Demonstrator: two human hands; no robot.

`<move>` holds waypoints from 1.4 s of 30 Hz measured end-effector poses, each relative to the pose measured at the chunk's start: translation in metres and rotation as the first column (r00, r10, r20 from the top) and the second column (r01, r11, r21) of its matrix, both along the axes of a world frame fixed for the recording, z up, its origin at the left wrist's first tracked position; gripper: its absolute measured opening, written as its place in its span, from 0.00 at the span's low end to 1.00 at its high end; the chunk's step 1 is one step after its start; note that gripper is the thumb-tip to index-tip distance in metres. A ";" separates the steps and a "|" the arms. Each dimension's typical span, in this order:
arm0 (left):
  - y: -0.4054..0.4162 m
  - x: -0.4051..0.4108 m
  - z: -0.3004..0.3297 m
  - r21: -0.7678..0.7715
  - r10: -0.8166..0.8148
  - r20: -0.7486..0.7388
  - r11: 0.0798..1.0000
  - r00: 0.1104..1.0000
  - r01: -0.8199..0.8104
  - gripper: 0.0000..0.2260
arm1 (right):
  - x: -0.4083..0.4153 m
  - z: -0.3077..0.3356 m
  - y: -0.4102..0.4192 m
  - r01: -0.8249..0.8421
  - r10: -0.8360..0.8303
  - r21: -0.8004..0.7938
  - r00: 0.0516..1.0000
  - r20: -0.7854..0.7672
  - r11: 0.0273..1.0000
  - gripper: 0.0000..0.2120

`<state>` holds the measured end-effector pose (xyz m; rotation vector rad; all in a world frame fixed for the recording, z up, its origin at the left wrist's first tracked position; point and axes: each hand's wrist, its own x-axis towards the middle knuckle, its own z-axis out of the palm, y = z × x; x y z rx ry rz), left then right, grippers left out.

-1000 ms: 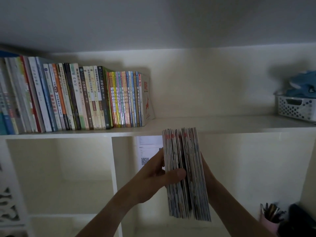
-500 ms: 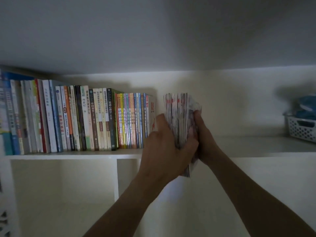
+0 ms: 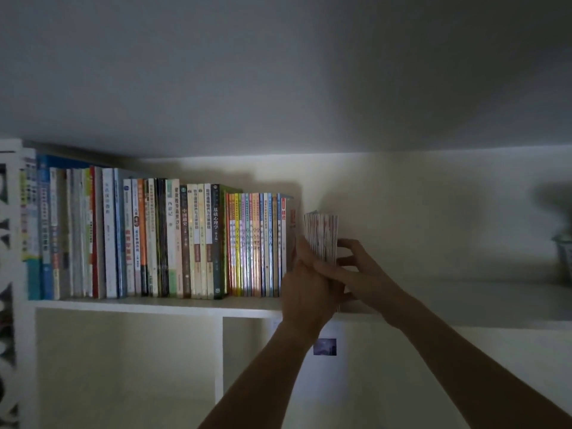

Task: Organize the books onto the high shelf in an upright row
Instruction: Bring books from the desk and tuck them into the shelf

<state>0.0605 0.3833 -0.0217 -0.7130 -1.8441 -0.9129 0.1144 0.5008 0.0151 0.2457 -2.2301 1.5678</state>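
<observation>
A bundle of thin booklets [image 3: 322, 235] stands upright on the high shelf [image 3: 154, 305], just right of the long row of upright books [image 3: 173, 239]. My left hand [image 3: 305, 289] grips the bundle's left side and lower front. My right hand [image 3: 356, 270] holds its right side, fingers spread along the outer cover. The bundle's bottom edge is hidden behind my hands. A small gap separates the bundle from the last book in the row, a pale one with red print [image 3: 292, 230].
The shelf stretches on to the right, where a blurred basket [image 3: 561, 258] sits at the frame edge. Open white compartments lie below the shelf, with a small label [image 3: 324, 346] on the back wall. A white carved panel [image 3: 7, 274] borders the left.
Both hands lifted the bundle from below the shelf up onto it and pushed it back toward the end of the book row. The camera tilted upward.
</observation>
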 end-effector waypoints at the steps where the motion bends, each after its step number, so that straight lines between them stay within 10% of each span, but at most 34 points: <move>1: -0.004 -0.002 0.001 -0.009 -0.046 0.075 0.999 0.996 0.047 0.30 | -0.004 -0.001 -0.002 0.010 -0.010 -0.022 1.000 -0.014 1.000 0.31; 5: -0.028 -0.007 0.010 -0.128 -0.042 0.225 0.989 0.973 0.072 0.29 | -0.020 -0.002 -0.002 0.095 -0.096 -0.044 0.995 -0.029 0.995 0.29; 14: -0.053 -0.029 -0.013 -0.242 0.120 -0.019 0.963 0.993 -0.121 0.41 | -0.049 0.001 -0.012 0.234 -0.225 0.201 0.972 -0.067 0.951 0.29; 21: -0.058 -0.048 -0.010 -0.335 0.201 -0.127 0.913 0.971 -0.232 0.43 | -0.046 -0.004 -0.019 0.301 -0.276 0.411 0.954 -0.119 0.861 0.52; 28: -0.064 -0.060 -0.017 -0.307 0.252 -0.261 0.893 0.932 -0.328 0.43 | -0.059 -0.011 -0.014 0.323 -0.282 0.382 0.946 -0.160 0.866 0.35; 33: -0.071 -0.051 -0.007 -0.387 0.185 -0.112 0.897 0.976 -0.215 0.45 | -0.056 -0.009 -0.015 0.304 -0.273 0.357 0.952 -0.136 0.883 0.42; 42: -0.070 -0.061 -0.028 -0.245 0.031 -0.276 0.964 0.961 -0.102 0.35 | -0.071 -0.008 -0.039 0.503 -0.409 0.328 0.856 -0.315 0.800 0.43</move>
